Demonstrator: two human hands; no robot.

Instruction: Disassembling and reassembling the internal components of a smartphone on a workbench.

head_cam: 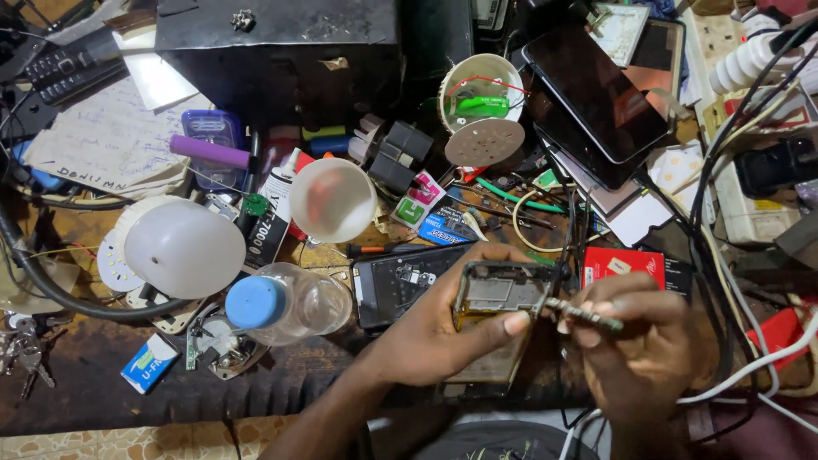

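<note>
Cluttered workbench [102, 388], near front edge — left hand [434, 332] clamps opened phone [494, 294] by edges; right hand [639, 345] pinches thin circuit strip [584, 313] — probably fragile.

Opened phone in your hands, cluttered bench all around

Your left hand [443, 328] grips the opened phone frame [498, 294]; your right hand [643, 349] pinches a small circuit strip [588, 315] at its three o'clock edge. Clear bottle [290, 302] lies at nine o'clock, white bulb dome [183, 247] beyond.

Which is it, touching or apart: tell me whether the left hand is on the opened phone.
Touching. The head view shows the left hand wrapped around the opened phone, thumb pressed on its lower edge and fingers behind its frame, with no gap visible.
</note>
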